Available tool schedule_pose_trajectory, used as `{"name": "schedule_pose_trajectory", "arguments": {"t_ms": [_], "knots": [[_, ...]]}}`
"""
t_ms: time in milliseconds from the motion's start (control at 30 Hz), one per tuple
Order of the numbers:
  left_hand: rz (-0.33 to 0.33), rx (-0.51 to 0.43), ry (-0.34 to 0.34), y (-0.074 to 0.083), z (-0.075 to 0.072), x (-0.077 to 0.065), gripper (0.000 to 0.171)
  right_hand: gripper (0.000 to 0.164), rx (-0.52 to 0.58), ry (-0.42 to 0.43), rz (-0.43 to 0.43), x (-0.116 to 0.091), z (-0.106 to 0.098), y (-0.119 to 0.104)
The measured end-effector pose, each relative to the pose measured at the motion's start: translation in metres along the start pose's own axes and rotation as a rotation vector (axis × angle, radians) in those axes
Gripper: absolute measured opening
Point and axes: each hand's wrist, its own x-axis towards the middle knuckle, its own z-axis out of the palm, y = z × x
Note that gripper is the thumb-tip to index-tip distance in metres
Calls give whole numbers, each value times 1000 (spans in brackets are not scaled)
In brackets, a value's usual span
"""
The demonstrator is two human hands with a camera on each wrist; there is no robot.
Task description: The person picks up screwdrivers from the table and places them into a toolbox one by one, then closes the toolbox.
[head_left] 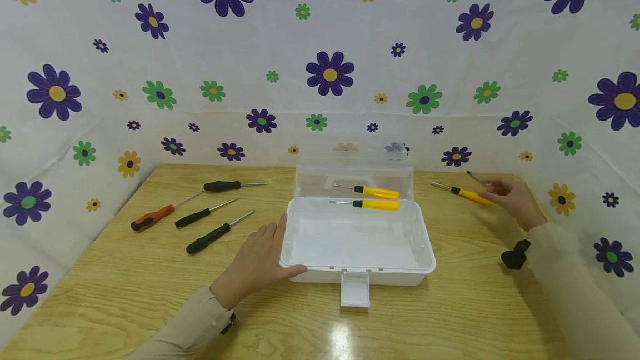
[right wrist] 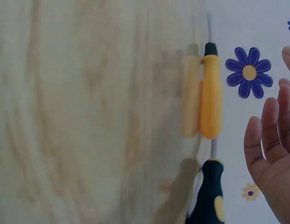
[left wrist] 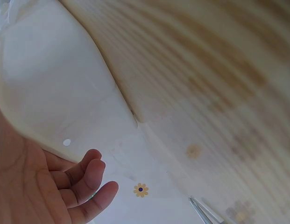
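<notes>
My left hand rests at the near left corner of a white plastic toolbox, thumb along the front rim and fingers by the left side. Its fingers are loosely bent in the left wrist view. The lid stands raised at the back, and two yellow-handled screwdrivers show at the box's rear. At the far right, my right hand reaches over a dark-handled screwdriver, hiding its handle in the head view. Relaxed fingers show beside it in the right wrist view. Another yellow-handled screwdriver lies just left of this hand.
Left of the box lie an orange-and-black screwdriver and three dark-handled ones, including a near one. The box's front latch hangs down. A flower-patterned cloth encloses the back and sides of the wooden table.
</notes>
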Motion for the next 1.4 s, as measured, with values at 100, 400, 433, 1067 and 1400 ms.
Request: {"name": "schedule_pose_trajectory", "arguments": {"t_ms": [100, 400, 433, 1067, 1400], "knots": [[3, -6, 0, 0, 0, 0, 110, 50, -16, -3, 4, 0, 1, 8], [2, -9, -2, 0, 1, 0, 111, 47, -93, -8, 14, 3, 1, 31], [2, -8, -3, 0, 1, 0, 111, 46, -99, -7, 18, 4, 1, 32], [-24, -27, -35, 0, 1, 0, 111, 46, -126, -82, 106, 20, 4, 35], [-18, -13, -24, -1, 1, 0, 111, 46, -151, -78, 89, 22, 3, 32]]}}
